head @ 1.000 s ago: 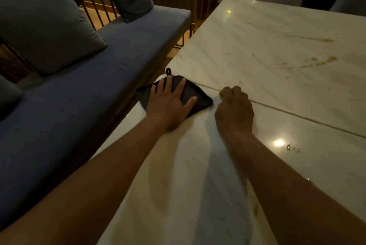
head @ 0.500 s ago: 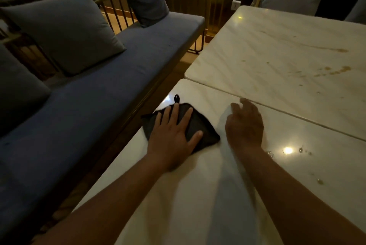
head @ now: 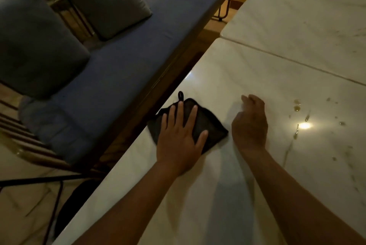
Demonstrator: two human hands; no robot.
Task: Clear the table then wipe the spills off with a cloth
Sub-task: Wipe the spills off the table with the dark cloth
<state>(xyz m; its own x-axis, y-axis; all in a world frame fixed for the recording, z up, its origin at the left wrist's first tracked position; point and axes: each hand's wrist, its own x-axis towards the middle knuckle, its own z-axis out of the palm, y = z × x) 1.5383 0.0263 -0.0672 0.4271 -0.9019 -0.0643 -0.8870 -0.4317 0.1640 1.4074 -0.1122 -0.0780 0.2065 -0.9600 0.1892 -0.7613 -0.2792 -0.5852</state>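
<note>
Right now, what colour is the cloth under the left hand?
Black, with a small black hanging loop; the cloth shows plainly in the head view.

Pale marbled counter (head: 257,78), glossy, with a seam across the far side. Black cloth (head: 210,126) with a small loop lying flat near the left edge, pressed under a left hand (head: 178,142). Amber droplets (head: 297,106) scattered to the right beside a lamp glare.

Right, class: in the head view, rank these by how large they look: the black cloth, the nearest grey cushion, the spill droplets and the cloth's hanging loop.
1. Grey cushion, largest.
2. Black cloth, partly hidden under the left hand.
3. Spill droplets, as a scattered patch.
4. Hanging loop, smallest, though a single droplet looks similar.
</note>
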